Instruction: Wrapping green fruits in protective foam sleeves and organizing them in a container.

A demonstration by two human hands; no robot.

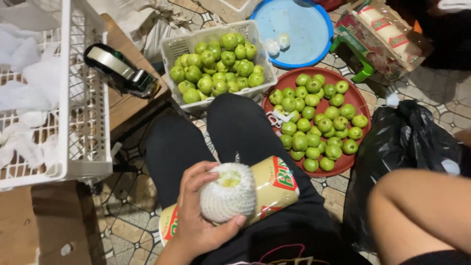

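Left hand [198, 216] fingers clamped round a green fruit [228, 192] sleeved in white foam netting

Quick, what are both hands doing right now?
Left hand: closed around a fruit in white foam netting.
Right hand: not in view.

Surrounding items: fruit containers, packing supplies, floor.
A white basket [179, 46] of green fruit stands beside a red round tray [354, 95] of the same fruit. A blue round tray [304, 29] lies behind them. A tape dispenser [120, 68] rests on the wooden tabletop [130, 105], next to a white crate [88, 122] holding white foam nets. A black plastic bag [402, 137] lies on the patterned floor [127, 206].
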